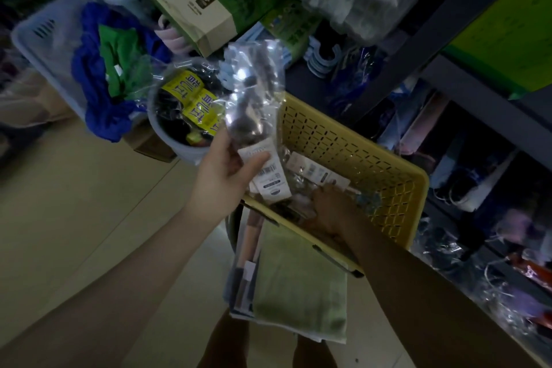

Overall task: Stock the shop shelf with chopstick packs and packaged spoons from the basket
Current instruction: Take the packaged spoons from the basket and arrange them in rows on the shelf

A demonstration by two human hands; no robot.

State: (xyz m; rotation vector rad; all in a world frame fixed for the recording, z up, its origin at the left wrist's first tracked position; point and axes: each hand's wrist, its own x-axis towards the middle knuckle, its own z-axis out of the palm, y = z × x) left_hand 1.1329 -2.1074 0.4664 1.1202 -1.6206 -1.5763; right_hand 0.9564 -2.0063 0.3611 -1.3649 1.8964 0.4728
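Observation:
A yellow perforated basket (358,140) stands in front of me, beside the dark shop shelf (448,75). My left hand (227,170) grips the lower end of a clear plastic pack of dark spoons (254,92) with a white barcode label, held up over the basket's left edge. My right hand (331,206) reaches down into the basket among several more labelled packs (310,172); its fingers lie among them and I cannot tell whether they hold one.
A grey round tub (167,140) with yellow-labelled packs sits left of the basket. A pale bin (33,39) holds blue and green goods. Flat packs, one green (298,284), lie below the basket. Shelf tiers at right are crowded with bagged goods.

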